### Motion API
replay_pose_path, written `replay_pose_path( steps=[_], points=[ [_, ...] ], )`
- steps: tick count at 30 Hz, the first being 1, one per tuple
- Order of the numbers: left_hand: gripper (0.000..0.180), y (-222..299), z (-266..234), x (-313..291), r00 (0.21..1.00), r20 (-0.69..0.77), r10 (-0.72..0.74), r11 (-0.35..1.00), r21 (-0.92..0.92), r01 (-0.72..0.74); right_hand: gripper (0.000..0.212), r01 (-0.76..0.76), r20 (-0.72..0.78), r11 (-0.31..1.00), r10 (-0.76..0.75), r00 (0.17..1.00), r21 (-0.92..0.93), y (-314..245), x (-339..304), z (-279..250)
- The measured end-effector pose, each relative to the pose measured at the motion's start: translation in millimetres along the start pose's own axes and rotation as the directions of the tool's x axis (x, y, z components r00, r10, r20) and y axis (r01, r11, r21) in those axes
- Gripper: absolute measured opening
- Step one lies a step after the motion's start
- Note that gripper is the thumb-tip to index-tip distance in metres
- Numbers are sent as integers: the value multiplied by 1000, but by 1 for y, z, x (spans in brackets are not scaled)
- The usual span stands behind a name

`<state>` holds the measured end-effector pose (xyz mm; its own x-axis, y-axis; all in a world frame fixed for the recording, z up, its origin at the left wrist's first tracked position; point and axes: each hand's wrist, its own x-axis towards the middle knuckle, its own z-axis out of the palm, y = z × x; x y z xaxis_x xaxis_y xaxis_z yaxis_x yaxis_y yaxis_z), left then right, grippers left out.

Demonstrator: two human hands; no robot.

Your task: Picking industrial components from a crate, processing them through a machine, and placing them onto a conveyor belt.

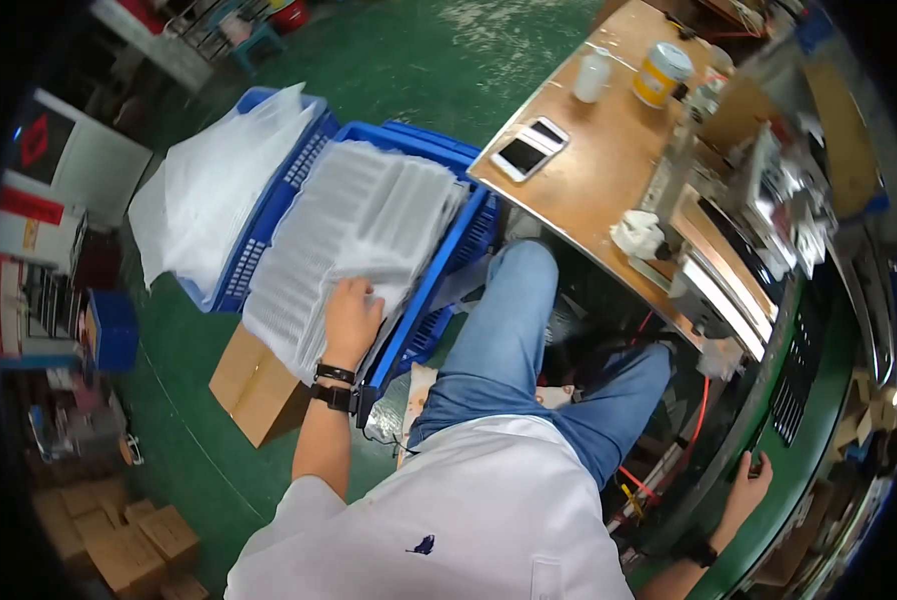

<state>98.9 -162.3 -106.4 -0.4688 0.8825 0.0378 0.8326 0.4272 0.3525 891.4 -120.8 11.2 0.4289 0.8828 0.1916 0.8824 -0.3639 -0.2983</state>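
My left hand (352, 318) rests on a stack of white ribbed foam sheets (359, 215) in a blue plastic crate (409, 310). Its fingers bend down onto the top sheet, thumb apart from them, and no grip on a sheet shows. On the far right, my right hand (749, 487) hovers over or touches the green belt (774, 525); I cannot tell which. Its thumb and fingers are apart with nothing visible between them. Ahead of that hand a black slotted panel (797, 385) lies on the belt.
A second blue crate (254, 255) with white sheets (219, 190) stands beyond the first, near a cardboard box (254, 385). The wooden table (589, 165) bears phones (524, 155), a bottle (592, 75) and a yellow-white can (662, 75). Metallic strips (724, 300) jut toward the belt.
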Motion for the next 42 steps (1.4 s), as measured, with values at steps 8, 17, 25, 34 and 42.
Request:
replay_pose_path(
  steps=[8,17,25,34,42],
  points=[
    [32,26,-31,1,992,25,123,990,-69,-121,33,245,30,940,-260,965,237,-135,8,3],
    [24,-11,-20,6,997,78,12,953,-303,12,28,135,193,922,-216,957,362,-184,-21,21],
    [23,-118,-178,121,983,-140,-121,985,108,137,27,233,121,887,-302,946,398,-185,-13,26],
    [9,-75,-320,127,387,-790,476,798,572,187,26,243,174,906,-317,932,348,-198,-26,33],
    [11,-195,-156,150,854,-502,135,916,391,86,22,335,179,902,-390,903,273,-233,-23,13]
  ],
)
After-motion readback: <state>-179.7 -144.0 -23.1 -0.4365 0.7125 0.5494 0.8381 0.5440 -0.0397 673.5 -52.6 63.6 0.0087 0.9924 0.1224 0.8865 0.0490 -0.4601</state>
